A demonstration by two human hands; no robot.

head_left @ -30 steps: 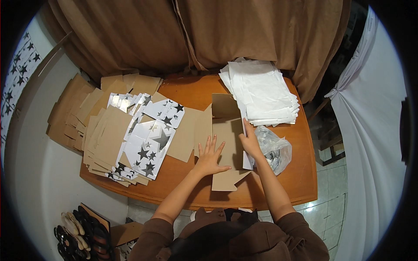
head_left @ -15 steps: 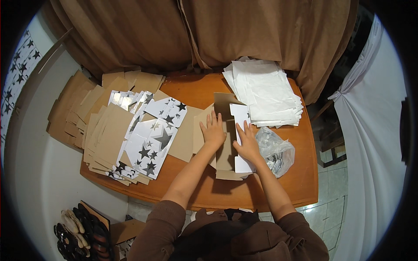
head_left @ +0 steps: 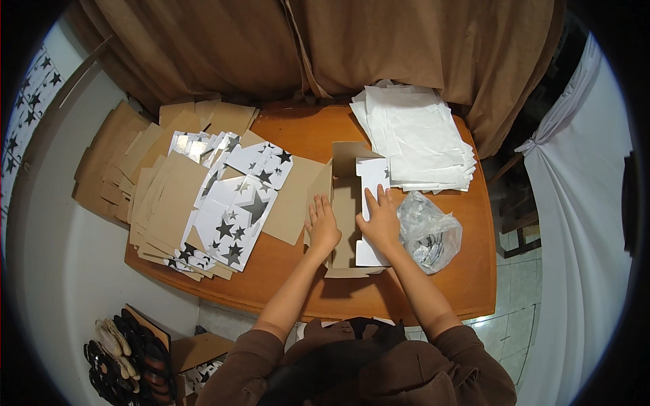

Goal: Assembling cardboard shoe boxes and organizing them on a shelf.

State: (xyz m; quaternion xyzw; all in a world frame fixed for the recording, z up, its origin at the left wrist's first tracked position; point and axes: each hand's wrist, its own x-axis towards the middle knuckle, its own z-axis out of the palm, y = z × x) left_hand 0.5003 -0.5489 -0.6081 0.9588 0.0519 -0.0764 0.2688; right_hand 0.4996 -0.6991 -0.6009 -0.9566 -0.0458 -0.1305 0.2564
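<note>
A brown cardboard box stands partly folded on the table before me, its inside facing up. Along its left side lies my left hand, fingers stretched out against the outside of the raised left wall. My right hand rests on the box's white right-hand flap, which has a cut-out edge and a bit of star print. The fingers of that hand are extended and slightly apart. A flat cardboard piece lies left of the box.
Star-printed white and brown box blanks are piled on the left of the wooden table. White paper sheets are stacked at the back right. A clear plastic bag with small items sits right of the box. Brown curtain hangs behind.
My left hand has moved from the left panel's inner side down and outward to its outside. The left wall now stands more upright. My right hand and the white flap have shifted slightly left.
</note>
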